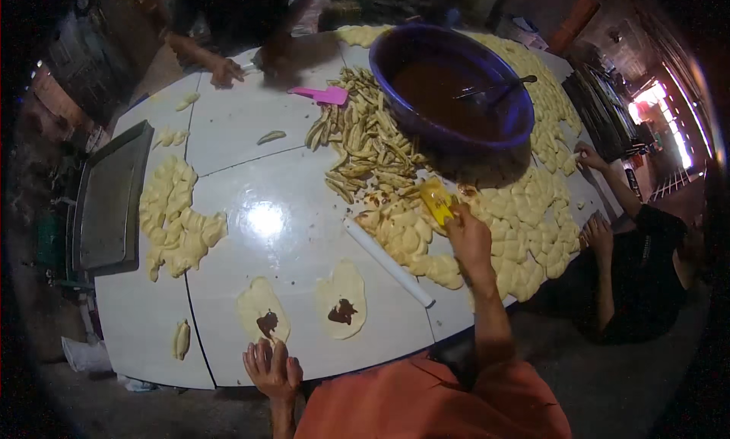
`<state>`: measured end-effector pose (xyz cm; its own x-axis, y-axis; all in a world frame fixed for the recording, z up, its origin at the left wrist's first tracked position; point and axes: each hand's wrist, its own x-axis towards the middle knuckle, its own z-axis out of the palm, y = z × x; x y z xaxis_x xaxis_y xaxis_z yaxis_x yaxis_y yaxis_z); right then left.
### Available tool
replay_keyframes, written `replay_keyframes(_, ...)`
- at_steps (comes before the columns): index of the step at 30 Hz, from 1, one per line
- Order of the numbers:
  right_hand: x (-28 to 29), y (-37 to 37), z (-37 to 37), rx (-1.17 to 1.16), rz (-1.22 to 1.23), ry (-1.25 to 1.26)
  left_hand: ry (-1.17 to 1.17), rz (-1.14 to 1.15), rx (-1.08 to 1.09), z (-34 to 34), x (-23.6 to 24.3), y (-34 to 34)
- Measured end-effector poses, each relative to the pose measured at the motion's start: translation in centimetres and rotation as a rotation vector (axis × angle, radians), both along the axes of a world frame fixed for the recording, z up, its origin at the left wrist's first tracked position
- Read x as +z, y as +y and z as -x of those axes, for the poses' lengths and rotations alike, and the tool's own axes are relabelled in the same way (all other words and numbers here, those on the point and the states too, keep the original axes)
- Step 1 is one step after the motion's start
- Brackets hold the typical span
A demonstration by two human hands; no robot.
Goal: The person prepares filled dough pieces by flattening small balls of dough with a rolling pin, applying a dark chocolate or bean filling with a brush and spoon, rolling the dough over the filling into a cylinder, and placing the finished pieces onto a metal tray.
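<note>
My left hand (272,370) is at the table's near edge, its curled fingers on the near end of a flattened oval of pale dough (255,300). A dark brown smear of filling (267,324) lies on that oval. To its right is a second dough oval (354,293) with a brown dab (343,312) on it. My right hand (469,241) grips a yellow scraper (436,202) above the spread of dough pieces (525,233). A white rolling pin (388,262) rests slantwise between the second oval and those pieces.
Behind the scraper are heaped banana-like strips (365,135), a pink scoop (323,95) and a purple basin (395,108) of brown mixture with a utensil. At left sit more dough (171,218) and a metal tray (114,199). Other people's hands (226,72) work at the far side and right.
</note>
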<state>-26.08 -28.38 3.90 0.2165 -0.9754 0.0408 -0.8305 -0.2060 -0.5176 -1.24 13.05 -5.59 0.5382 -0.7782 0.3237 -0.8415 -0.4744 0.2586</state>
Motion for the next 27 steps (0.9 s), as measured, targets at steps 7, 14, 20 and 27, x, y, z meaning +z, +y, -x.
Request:
replay_keyframes(7,1.4,0.4,-2.6,0.045,0.305,0.092,0.011,-0.002,-0.003,0.0,0.3,0.3)
replay_keyframes(14,0.5,-7.3,-7.0,0.472,0.232,0.332,0.03,-0.058,0.035,0.2,0.9,0.1)
replay_keyframes(20,0.4,-9.8,-6.9,0.537,-0.047,0.454,0.042,-0.013,0.044,0.2,0.9,-0.1)
replay_keyframes(27,0.2,-11.8,-7.6,0.756,0.043,0.354,0.026,-0.016,0.046,0.2,0.0,0.3)
